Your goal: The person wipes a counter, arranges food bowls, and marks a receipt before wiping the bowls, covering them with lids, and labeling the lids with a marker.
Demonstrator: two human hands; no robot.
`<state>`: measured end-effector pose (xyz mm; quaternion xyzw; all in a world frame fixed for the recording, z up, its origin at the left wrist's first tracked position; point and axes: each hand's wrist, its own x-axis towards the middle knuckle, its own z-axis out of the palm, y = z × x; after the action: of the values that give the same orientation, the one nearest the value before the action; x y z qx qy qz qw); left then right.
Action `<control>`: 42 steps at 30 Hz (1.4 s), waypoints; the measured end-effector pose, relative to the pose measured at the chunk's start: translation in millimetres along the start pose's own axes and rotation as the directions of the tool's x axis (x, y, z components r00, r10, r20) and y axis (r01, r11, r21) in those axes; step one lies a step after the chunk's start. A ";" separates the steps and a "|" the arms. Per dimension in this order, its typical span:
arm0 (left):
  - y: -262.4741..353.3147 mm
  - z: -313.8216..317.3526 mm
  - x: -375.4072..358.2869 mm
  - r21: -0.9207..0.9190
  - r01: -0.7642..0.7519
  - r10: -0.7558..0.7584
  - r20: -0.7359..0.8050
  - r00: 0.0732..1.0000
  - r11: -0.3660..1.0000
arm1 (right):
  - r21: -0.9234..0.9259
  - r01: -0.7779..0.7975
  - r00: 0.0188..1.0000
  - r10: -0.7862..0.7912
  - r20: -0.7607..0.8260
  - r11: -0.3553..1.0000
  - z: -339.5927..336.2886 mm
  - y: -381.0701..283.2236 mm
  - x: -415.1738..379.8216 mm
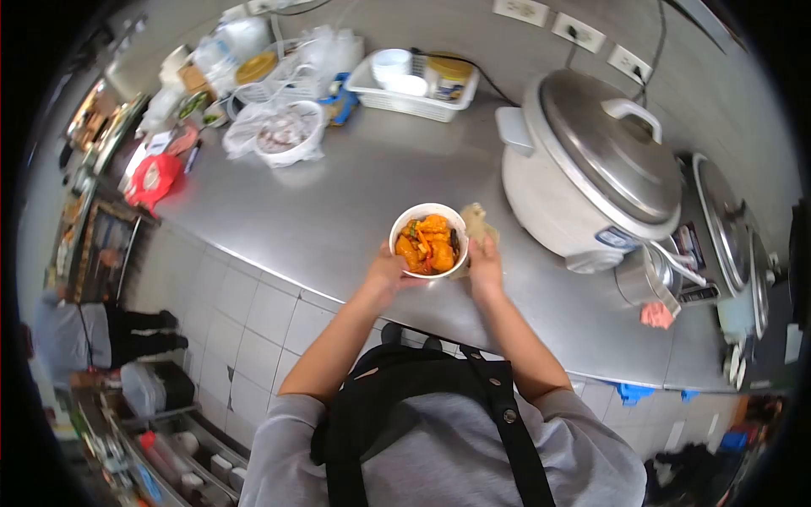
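A white paper bowl (394, 237) filled with orange-glazed food pieces (432, 243) and bits of vegetable is near the front edge of the steel counter. My left hand (389, 272) grips the bowl at its lower left side, fingers curled beneath the rim. On the bowl's other side, my right hand (485, 269) is closed on a crumpled beige cloth (476, 221), which shows above the fingers and between them and the bowl.
A large rice cooker (557, 186) with a steel lid stands to the right, a metal pot (639, 277) and a pink cloth (656, 315) beside it. Behind are a white basket (405, 102) and a bag-lined tub (291, 152). Another person (72, 338) is at far left.
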<state>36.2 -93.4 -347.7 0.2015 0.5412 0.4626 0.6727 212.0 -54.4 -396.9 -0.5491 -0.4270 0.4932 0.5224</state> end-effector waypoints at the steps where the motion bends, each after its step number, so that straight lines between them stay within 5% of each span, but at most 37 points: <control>1: -1.2 -3.5 -6.3 -0.050 -0.029 0.027 -0.044 0.999 0.998 | -0.122 0.076 0.997 -0.075 0.008 0.990 22.1 0.2 -11.5; 4: -0.9 -23.3 -23.1 -0.158 -0.118 0.086 -0.193 0.977 0.980 | 0.061 0.030 0.998 -0.033 0.049 0.998 63.2 -4.7 -57.3; 7: 2.3 -60.6 -28.4 -0.231 -0.209 0.127 -0.326 0.937 0.950 | -0.138 0.098 0.939 -0.046 0.340 0.986 87.3 -2.6 -99.0; 10: 16.9 -106.7 -46.6 -0.298 -0.285 0.158 -0.385 0.909 0.911 | -0.105 -0.332 0.765 0.333 0.551 0.937 116.4 -7.2 -108.7; 13: 21.3 -167.2 -54.7 -0.403 -0.309 0.139 -0.398 0.907 0.861 | 0.226 -0.436 0.798 0.258 0.545 0.871 148.4 -21.9 -94.3; 15: 25.0 -195.9 -68.9 -0.361 -0.436 0.283 -0.405 0.869 0.824 | 0.373 -0.477 0.763 0.164 0.626 0.796 183.4 -31.3 -89.0; 17: 44.0 -209.5 -102.3 -0.258 -0.426 0.269 -0.476 0.837 0.867 | 0.346 -0.477 0.724 0.138 0.676 0.808 223.1 -32.2 -98.2; 19: 39.0 -239.8 -110.8 -0.267 -0.457 0.333 -0.403 0.852 0.848 | 0.196 -0.137 0.745 -0.029 0.667 0.971 266.6 -22.6 -107.6; 25: 64.2 -321.5 -176.5 -0.063 -0.458 0.388 -0.436 0.812 0.887 | 0.026 -0.144 0.715 0.086 0.694 0.989 376.8 -20.3 -119.0; 29: 69.7 -375.5 -180.8 -0.158 -0.359 0.286 -0.357 0.889 0.920 | 0.047 -0.266 0.532 0.106 0.840 0.963 444.3 -30.0 -114.8; 33: 98.6 -415.4 -188.2 -0.271 -0.272 0.211 -0.233 0.949 0.923 | 0.006 -0.212 0.351 0.070 0.934 0.977 513.8 -14.0 -79.8; 36: 117.4 -440.0 -166.7 -0.402 -0.285 0.218 -0.204 0.954 0.870 | 0.007 -0.263 0.539 0.142 0.830 0.965 558.0 -38.2 -70.2; 38: 137.5 -458.2 -150.2 -0.433 -0.276 0.171 -0.266 0.949 0.858 | -0.012 -0.089 0.644 0.067 0.762 0.996 572.8 -37.8 -46.8; 39: 143.3 -472.3 -134.0 -0.420 -0.289 0.191 -0.260 0.947 0.860 | -0.087 0.235 0.606 -0.076 0.792 0.968 577.9 -35.4 -28.0; 42: 200.9 -502.2 -102.2 -0.368 -0.255 0.123 -0.345 0.930 0.894 | -0.219 0.890 0.329 -0.231 0.916 0.400 589.2 13.1 10.3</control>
<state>-502.9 -195.9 -304.6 0.0335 0.5101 0.6549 0.5566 -369.1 44.4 -391.9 -0.2177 -0.9345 0.2216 0.1737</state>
